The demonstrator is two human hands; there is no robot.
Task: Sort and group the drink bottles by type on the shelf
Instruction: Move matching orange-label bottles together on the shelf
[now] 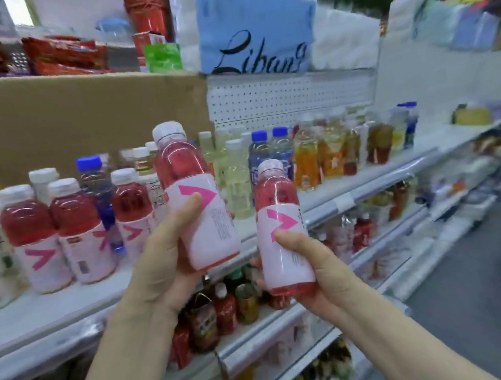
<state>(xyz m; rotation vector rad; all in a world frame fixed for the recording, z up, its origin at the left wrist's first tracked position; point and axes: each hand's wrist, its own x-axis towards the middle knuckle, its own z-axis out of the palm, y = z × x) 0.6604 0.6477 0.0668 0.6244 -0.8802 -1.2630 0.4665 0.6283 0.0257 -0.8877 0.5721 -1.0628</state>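
At frame centre, left hand [169, 252] gripping one pink bottle [196, 195], right hand [314, 263] gripping another pink bottle [282, 226]; matching pink bottles [60, 232] on shelf [70, 302], left.

White pegboard [289, 94] shelving, grey floor [483, 305]

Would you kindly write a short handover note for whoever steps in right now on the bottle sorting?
Left hand: grip on a pink drink bottle, tilted, held in front of the shelf.
Right hand: grip on a second pink bottle of the same type, upright, off the shelf.
Done: three matching pink bottles stand together at the shelf's left, though a blue-capped bottle sits among them.
Left: set both held bottles beside that pink group, move the blue-capped one to the other blue-capped bottles, then group the pale yellow bottles and orange bottles further right.
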